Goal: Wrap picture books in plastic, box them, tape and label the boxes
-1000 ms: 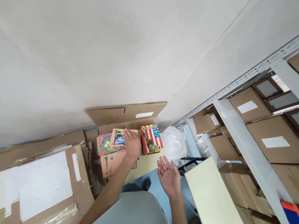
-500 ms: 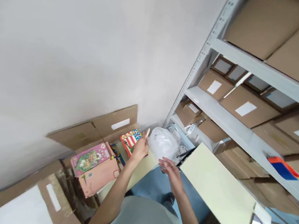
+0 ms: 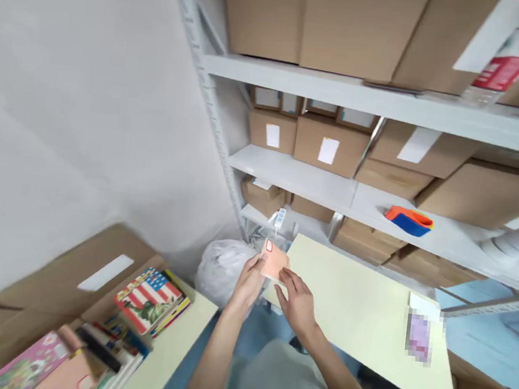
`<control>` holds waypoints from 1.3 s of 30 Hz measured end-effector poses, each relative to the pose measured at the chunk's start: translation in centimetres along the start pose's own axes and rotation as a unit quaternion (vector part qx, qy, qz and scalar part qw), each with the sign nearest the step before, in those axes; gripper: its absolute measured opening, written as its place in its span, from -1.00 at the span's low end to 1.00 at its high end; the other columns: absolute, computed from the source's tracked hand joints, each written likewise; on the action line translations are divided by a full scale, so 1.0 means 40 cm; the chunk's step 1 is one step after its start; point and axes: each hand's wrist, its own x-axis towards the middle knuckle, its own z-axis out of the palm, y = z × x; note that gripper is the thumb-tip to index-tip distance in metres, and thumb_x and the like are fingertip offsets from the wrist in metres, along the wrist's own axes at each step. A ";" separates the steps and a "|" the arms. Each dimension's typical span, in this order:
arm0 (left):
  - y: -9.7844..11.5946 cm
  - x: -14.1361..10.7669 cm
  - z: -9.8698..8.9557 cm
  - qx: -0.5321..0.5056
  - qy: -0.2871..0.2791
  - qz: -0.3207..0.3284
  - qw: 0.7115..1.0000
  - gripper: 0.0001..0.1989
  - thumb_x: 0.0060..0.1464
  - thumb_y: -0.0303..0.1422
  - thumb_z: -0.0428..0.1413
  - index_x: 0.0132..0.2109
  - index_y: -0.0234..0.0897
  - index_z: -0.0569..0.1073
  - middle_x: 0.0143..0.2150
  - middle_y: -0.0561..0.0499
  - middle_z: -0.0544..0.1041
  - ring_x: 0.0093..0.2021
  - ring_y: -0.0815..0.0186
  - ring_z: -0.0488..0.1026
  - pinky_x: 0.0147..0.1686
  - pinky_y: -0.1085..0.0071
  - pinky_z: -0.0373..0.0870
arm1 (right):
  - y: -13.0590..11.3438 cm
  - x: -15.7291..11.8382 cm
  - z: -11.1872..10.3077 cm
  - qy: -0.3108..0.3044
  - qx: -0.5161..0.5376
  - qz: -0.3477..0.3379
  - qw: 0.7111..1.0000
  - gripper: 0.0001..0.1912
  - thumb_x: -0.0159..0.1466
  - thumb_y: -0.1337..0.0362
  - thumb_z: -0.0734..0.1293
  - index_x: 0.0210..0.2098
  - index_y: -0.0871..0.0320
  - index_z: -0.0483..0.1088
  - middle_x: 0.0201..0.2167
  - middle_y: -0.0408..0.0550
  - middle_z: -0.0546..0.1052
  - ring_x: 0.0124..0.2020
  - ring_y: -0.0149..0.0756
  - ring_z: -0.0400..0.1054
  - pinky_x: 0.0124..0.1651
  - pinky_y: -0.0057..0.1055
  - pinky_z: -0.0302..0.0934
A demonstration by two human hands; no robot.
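Observation:
My left hand grips a small peach-coloured notebook by its left edge, above the gap between the two tabletops. The cover bears a red-outlined label near its top. My right hand has its curled fingers at the lower right edge of the notebook, with the thumb a little below. At lower left, a stack of books with a stars-and-stripes cover lies on a pale yellow tabletop. Close by, a pink picture book and a larger peach-coloured notebook are partly cut off by the frame.
A white plastic bag bulges behind my left hand. Ahead, a grey metal shelf carries several cardboard boxes and an orange-and-blue band. A second pale yellow tabletop stretches to the right, with a blurred-out object on it.
My view has swung right toward the shelf. Both hands have moved from beside the stacked books to the right tabletop's edge and come together; the small notebook now shows its cover.

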 end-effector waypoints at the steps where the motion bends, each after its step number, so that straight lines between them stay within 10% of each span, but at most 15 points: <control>1: -0.015 0.008 0.050 -0.002 -0.010 -0.013 1.000 -0.37 -0.09 0.17 0.46 -0.13 -0.28 0.64 -0.12 -0.15 0.74 -0.02 0.03 0.67 0.09 0.20 0.54 | 0.041 -0.004 -0.025 0.017 -0.018 -0.004 1.000 -0.66 0.56 0.27 0.32 0.26 0.07 0.58 0.18 0.12 0.68 0.09 -0.05 0.66 0.12 -0.14 0.58; 9: -0.108 0.033 0.336 0.005 -0.059 -0.058 0.997 -0.55 0.22 -0.01 0.36 0.07 -0.23 0.63 0.30 -0.26 0.62 0.39 0.01 0.52 0.45 0.10 0.37 | 0.284 -0.012 -0.228 0.101 0.132 0.159 0.973 -0.66 0.58 0.17 0.26 0.09 0.09 0.66 0.01 0.15 0.74 -0.04 -0.05 0.68 0.06 -0.16 0.57; 15: -0.135 0.051 0.373 0.119 -0.086 -0.083 0.986 -0.37 0.08 -0.08 0.49 0.23 -0.19 0.62 0.42 -0.27 0.53 0.53 -0.09 0.36 0.56 -0.02 0.18 | 0.410 -0.008 -0.323 0.126 0.447 0.388 0.796 -0.50 0.21 -0.16 0.57 -0.14 0.14 0.70 -0.29 0.04 0.75 -0.31 -0.10 0.63 -0.16 -0.17 0.57; 19: -0.123 0.043 0.385 0.144 -0.185 -0.123 0.964 -0.27 -0.01 0.07 0.51 0.18 -0.29 0.68 0.24 -0.31 0.67 0.38 -0.19 0.53 0.43 -0.05 0.37 | 0.438 -0.023 -0.372 0.140 0.512 0.412 0.741 -0.50 0.11 -0.14 0.64 -0.17 0.12 0.72 -0.25 0.02 0.76 -0.28 -0.14 0.62 -0.08 -0.15 0.56; 26: -0.093 0.032 0.444 0.161 -0.251 -0.126 0.946 -0.34 -0.04 0.08 0.51 0.08 -0.29 0.74 0.04 -0.22 0.76 0.07 -0.07 0.69 0.13 0.14 0.56 | 0.440 -0.025 -0.400 0.151 0.517 0.417 0.732 -0.48 0.05 -0.14 0.67 -0.19 0.12 0.72 -0.31 0.00 0.75 -0.34 -0.17 0.60 -0.17 -0.20 0.54; 39: -0.088 0.053 0.414 0.203 -0.123 -0.027 0.971 -0.46 -0.20 0.03 0.55 -0.15 -0.27 0.78 -0.10 -0.17 0.79 -0.06 -0.01 0.73 0.04 0.16 0.64 | 0.400 0.013 -0.344 0.189 0.429 0.402 0.787 -0.48 0.18 -0.15 0.60 -0.09 0.12 0.71 -0.12 0.11 0.78 -0.12 0.00 0.69 0.05 -0.05 0.60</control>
